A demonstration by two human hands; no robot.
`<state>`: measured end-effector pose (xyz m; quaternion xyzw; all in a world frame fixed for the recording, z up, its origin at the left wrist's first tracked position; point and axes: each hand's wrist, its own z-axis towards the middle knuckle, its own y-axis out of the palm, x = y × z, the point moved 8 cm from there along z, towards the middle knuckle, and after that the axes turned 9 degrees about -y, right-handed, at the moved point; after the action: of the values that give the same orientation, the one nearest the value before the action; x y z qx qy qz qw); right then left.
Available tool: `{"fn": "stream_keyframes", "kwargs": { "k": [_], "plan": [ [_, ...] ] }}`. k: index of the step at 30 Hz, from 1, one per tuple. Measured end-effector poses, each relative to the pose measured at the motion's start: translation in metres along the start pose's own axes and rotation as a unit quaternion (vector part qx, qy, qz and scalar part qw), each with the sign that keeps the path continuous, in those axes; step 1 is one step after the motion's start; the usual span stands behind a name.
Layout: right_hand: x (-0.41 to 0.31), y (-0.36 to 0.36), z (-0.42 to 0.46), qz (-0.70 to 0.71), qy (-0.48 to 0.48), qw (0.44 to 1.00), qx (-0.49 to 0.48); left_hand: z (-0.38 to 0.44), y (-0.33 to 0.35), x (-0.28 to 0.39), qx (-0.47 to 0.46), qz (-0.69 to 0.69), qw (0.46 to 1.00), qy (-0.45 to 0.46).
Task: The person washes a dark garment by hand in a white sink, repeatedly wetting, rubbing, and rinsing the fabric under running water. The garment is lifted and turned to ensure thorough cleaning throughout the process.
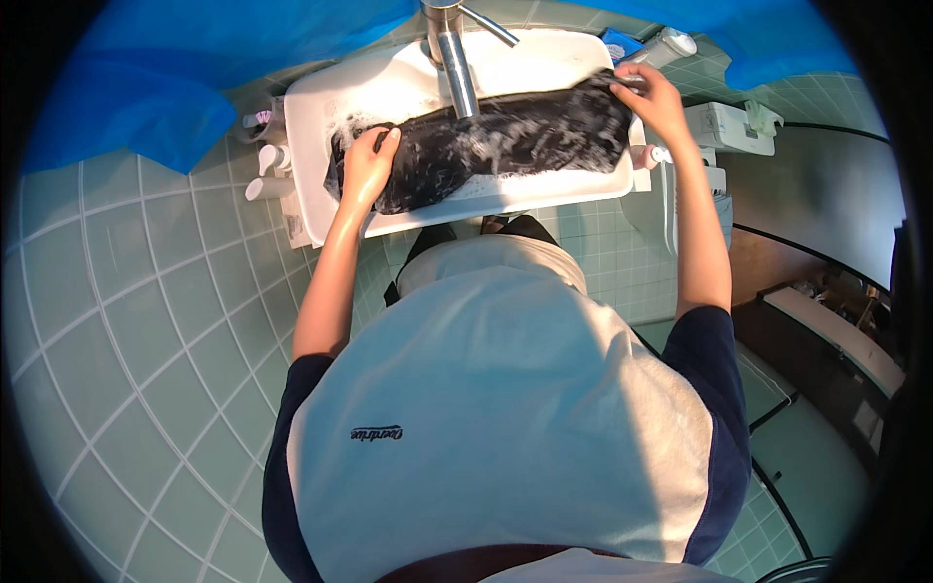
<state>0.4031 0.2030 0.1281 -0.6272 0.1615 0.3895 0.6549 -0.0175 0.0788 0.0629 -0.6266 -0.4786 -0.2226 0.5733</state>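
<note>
A wet black cloth garment (510, 138), streaked with white suds, is stretched across a white washbasin (302, 124). Its left part is pinched between the thumb and fingers of my left hand (370, 164), over the basin's left side. My right hand (651, 98) grips the garment's upper right corner, raised near the basin's right rim. Above the cloth's middle reaches the spout of a metal faucet (455, 69). Foam lies in the basin around the cloth; the garment hides much of the basin's bottom.
White bottles (270, 160) and a clear cup (270, 120) stand left of the basin. Rightward are a pump bottle (651, 156), a clear container (667, 47) and a toilet (652, 208). Blue sheeting (168, 80) hangs at the back. A tiled wall (146, 291) closes the left side.
</note>
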Motion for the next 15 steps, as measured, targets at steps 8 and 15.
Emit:
{"fn": "stream_keyframes", "kwargs": {
  "k": [8, 15],
  "plan": [
    [0.035, 0.113, 0.007, -0.118, -0.039, 0.992, 0.007, 0.019, 0.028, 0.034, 0.076, 0.209, 0.963, 0.155],
    [0.001, 0.189, -0.018, -0.217, -0.002, 0.968, -0.126, 0.014, 0.100, 0.017, -0.146, 0.347, 0.920, 0.111]
  ]
}}
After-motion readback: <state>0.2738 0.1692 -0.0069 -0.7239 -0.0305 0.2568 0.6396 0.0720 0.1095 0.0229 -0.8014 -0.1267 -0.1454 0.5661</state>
